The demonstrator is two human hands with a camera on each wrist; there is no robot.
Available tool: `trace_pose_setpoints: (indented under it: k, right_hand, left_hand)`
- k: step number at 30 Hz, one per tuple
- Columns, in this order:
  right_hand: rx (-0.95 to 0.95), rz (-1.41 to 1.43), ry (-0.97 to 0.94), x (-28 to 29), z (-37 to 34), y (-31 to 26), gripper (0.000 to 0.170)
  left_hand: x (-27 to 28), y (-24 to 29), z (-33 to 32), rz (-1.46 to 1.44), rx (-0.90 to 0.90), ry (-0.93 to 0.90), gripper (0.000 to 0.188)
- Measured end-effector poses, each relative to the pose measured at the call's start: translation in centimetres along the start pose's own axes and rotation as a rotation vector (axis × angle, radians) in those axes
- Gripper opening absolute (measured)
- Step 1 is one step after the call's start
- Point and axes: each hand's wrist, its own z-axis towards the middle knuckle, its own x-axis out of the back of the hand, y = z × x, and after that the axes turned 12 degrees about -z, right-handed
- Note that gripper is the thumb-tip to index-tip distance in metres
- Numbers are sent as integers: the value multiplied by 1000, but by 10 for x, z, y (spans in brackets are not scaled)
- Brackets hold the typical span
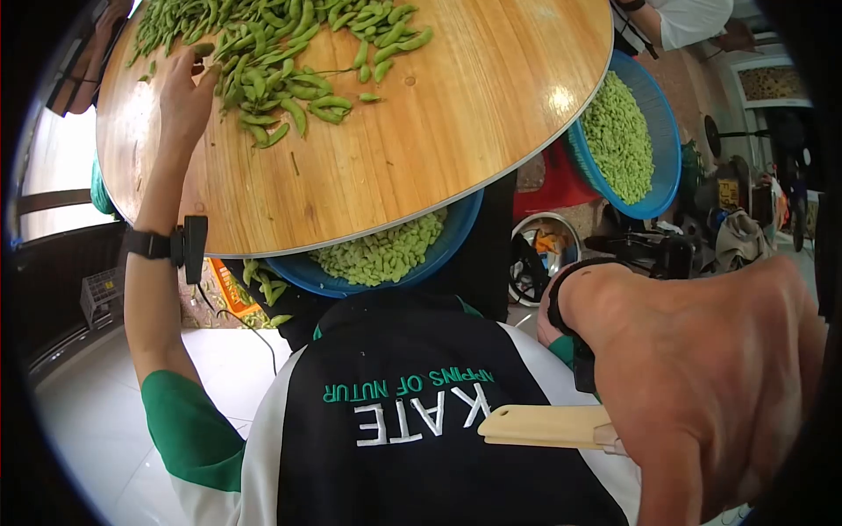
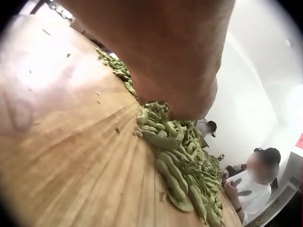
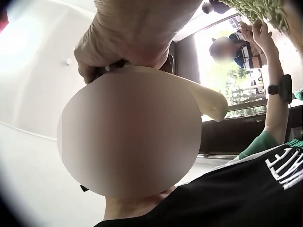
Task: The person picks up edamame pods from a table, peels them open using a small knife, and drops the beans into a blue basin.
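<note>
My left hand (image 1: 186,101) reaches over the round wooden table (image 1: 456,114), its fingertips at the near edge of a heap of green soybean pods (image 1: 289,83). One pod (image 1: 203,50) lies right against the fingertips; I cannot tell whether they pinch it. In the left wrist view that hand (image 2: 175,61) hides its own fingers above the pods (image 2: 177,165). Raised close to the head camera, my right hand (image 1: 702,377) grips a tool by a part out of sight. The tool's long cream piece (image 1: 544,425), holed near its end, sticks out leftward over the shirt.
Below the table's near edge stands a blue basin (image 1: 469,219) of shelled beans (image 1: 381,250). Another blue basin (image 1: 668,149) with beans (image 1: 618,140) stands at the right, by a red stool (image 1: 553,180). Other people (image 2: 253,189) sit around the table.
</note>
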Motion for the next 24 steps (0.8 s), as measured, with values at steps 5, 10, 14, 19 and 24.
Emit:
trace_pose_setpoints:
  k: [5, 10, 14, 19, 24]
  right_hand:
    - [-69, -44, -27, 19, -3, 0, 20]
    - [-133, -93, -69, 40, -10, -10, 24]
    - [-179, -107, -124, 51, -28, -17, 27]
    - [-246, -175, -225, 67, 18, 7, 32]
    - [-204, -590, 474, 63, 0, 64, 47]
  left_hand:
    - [-14, -9, 13, -149, 226, -21, 30]
    - [-21, -18, 10, -376, 426, -34, 23]
    - [-16, -8, -1, -694, 470, 64, 17]
    - [-1, 12, -23, -622, 376, 65, 17]
    - [11, 96, -59, -1078, 572, -59, 17]
